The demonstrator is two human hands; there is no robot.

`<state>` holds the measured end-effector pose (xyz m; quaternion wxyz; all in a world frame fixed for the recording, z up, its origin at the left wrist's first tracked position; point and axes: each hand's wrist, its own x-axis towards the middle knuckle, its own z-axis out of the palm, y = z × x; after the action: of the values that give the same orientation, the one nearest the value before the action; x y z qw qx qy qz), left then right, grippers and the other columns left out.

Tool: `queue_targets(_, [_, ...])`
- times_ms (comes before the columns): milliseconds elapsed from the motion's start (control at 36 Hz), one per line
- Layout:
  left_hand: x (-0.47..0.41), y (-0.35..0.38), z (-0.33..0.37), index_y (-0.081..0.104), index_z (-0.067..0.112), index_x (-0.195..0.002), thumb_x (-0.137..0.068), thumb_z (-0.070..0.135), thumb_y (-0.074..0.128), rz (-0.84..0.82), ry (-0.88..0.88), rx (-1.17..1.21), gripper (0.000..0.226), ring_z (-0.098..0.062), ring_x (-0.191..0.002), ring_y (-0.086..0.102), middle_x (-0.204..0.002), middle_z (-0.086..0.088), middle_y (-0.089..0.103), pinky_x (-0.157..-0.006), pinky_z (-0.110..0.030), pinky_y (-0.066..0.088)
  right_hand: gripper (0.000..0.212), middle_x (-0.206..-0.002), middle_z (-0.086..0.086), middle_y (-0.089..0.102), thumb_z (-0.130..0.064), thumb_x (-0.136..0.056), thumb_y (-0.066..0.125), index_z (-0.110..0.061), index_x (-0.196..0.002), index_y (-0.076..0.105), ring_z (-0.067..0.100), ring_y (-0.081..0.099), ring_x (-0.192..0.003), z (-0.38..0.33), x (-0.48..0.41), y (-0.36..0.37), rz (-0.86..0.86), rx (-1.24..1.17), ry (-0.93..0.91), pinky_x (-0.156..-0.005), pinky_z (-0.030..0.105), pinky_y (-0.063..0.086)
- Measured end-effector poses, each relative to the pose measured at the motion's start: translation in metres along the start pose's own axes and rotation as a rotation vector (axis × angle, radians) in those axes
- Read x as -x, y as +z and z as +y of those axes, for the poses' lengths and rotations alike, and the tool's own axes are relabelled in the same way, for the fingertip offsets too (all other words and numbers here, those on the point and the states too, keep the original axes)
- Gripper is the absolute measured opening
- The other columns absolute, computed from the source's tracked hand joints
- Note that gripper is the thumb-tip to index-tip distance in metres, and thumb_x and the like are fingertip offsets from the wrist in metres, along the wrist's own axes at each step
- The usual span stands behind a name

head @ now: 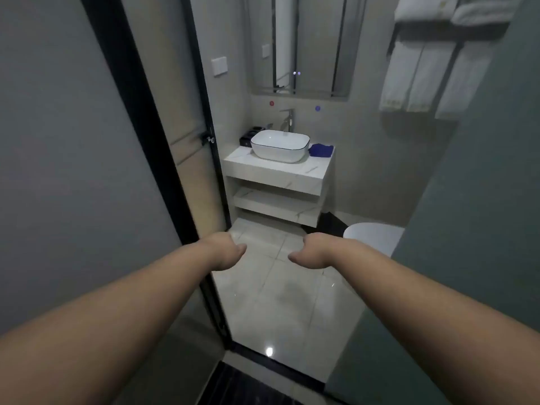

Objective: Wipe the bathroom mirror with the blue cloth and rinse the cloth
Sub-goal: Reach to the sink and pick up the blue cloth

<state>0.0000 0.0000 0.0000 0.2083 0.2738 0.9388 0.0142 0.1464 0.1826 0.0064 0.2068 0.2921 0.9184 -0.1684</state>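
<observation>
The blue cloth lies crumpled on the white marble counter, just right of the oval white basin. A chrome tap stands behind the basin. Above it hangs the mirror, reflecting dark door frames. My left hand and my right hand are stretched out at the bathroom doorway, far short of the counter. Both hang with fingers curled downward and hold nothing; the fingers themselves are mostly hidden behind the backs of the hands.
A black-framed door stands open on the left. White towels hang on a rack at upper right. A white toilet sits right of the vanity. A small black tray sits left of the basin. Glossy floor tiles lead inward.
</observation>
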Motion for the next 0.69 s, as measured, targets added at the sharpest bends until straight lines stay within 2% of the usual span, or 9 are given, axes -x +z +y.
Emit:
queue_targets(278, [-0.065, 0.008, -0.016, 0.04, 0.003, -0.156, -0.106, 0.058, 0.039, -0.033, -0.064, 0.059, 0.075, -0.034, -0.144, 0.046, -0.159, -0.016, 0.045, -0.112, -0.039, 0.041, 0.071, -0.163, 0.012, 0.045, -0.056, -0.106, 0.046, -0.008, -0.157, 0.044, 0.033, 0.044, -0.148, -0.016, -0.08, -0.011, -0.095, 0.108, -0.076, -0.12, 0.043, 0.039])
queue_targets(417, [-0.109, 0.001, -0.031, 0.04, 0.004, -0.156, -0.106, 0.056, 0.04, -0.014, -0.048, 0.117, 0.073, -0.033, -0.146, 0.044, -0.161, -0.015, 0.045, -0.116, -0.039, 0.04, 0.076, -0.163, 0.011, 0.044, -0.062, -0.103, 0.046, -0.009, -0.157, 0.044, 0.033, 0.043, -0.149, -0.036, -0.138, -0.016, -0.138, 0.148, -0.117, -0.122, 0.046, 0.037])
queue_targets(611, [-0.197, -0.02, -0.034, 0.038, 0.002, -0.158, -0.109, 0.055, 0.036, -0.034, -0.028, 0.135, 0.072, -0.035, -0.143, 0.047, -0.16, -0.018, 0.045, -0.113, -0.04, 0.04, 0.08, -0.167, 0.013, 0.039, -0.064, -0.105, 0.042, -0.006, -0.161, 0.038, 0.033, 0.039, -0.153, -0.05, -0.213, -0.043, -0.144, 0.154, -0.07, -0.123, 0.044, 0.034])
queue_targets(694, [-0.232, -0.033, -0.028, 0.043, 0.0, -0.154, -0.109, 0.053, 0.034, -0.043, -0.003, 0.111, 0.07, -0.036, -0.139, 0.05, -0.155, -0.02, 0.05, -0.109, -0.04, 0.043, 0.079, -0.17, 0.014, 0.034, -0.063, -0.107, 0.04, -0.006, -0.162, 0.035, 0.033, 0.033, -0.156, -0.047, -0.239, -0.059, -0.141, 0.146, -0.035, -0.126, 0.045, 0.03])
